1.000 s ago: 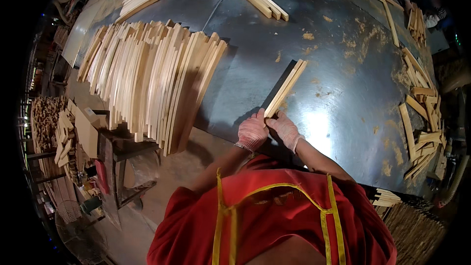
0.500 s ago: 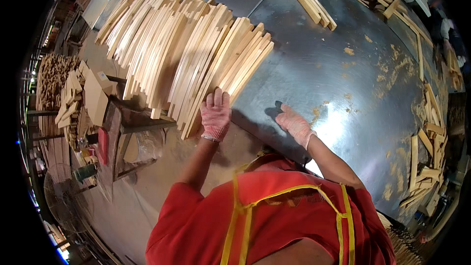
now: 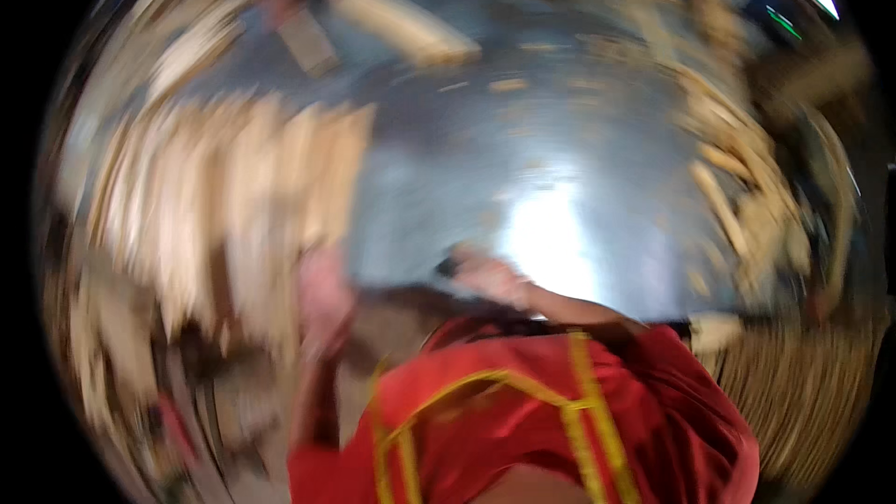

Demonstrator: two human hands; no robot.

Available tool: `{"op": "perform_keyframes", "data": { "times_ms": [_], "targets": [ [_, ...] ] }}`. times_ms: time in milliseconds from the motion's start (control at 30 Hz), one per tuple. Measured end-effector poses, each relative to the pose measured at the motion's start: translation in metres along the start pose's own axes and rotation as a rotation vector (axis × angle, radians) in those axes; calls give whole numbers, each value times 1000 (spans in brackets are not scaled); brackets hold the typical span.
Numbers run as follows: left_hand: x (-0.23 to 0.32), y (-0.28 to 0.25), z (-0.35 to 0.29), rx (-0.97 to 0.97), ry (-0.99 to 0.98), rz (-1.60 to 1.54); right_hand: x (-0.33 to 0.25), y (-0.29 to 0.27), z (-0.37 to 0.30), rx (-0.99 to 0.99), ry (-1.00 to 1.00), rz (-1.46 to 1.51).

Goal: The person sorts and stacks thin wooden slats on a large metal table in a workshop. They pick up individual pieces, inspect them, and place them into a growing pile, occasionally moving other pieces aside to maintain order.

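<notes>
I cannot tell whether my fingers are clenched or released; the view is smeared. My left hand [image 3: 322, 303] sits at the near edge of the wooden slats [image 3: 233, 196], my right hand [image 3: 485, 273] on the table [image 3: 523, 131] at its near edge.

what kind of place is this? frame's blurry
Probably a woodworking shop or small timber-processing floor. A big sheet-metal work table carries a fanned stack of pale wooden slats, with more wood offcuts piled along its right edge. The person wears a red garment with yellow straps. Blur hides finer detail.
</notes>
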State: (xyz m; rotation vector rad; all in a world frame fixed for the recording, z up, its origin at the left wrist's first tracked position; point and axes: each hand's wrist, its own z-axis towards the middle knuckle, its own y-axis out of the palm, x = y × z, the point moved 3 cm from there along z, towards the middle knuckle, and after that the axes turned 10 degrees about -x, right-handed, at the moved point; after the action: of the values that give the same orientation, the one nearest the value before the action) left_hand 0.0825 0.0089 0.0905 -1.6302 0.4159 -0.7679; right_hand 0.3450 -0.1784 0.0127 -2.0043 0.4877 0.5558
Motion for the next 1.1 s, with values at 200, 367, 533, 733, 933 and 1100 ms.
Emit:
{"op": "perform_keyframes", "data": {
  "times_ms": [200,367,533,733,933,1100],
  "targets": [
    [-16,18,4,113,-9,273,-27,-44,-70,-58,335,795],
    [56,31,25,58,129,418,1,-72,-150,171,102,940],
    [139,29,28,-51,251,544,32,-100,-263,456,116,970],
    [213,118,29,158,639,565,141,-43,-376,669,319,1084],
    [271,162,44,-146,501,142,241,26,-492,838,430,1244],
    [399,114,67,-28,673,78,228,15,-606,1098,689,1244]
  ]
}}
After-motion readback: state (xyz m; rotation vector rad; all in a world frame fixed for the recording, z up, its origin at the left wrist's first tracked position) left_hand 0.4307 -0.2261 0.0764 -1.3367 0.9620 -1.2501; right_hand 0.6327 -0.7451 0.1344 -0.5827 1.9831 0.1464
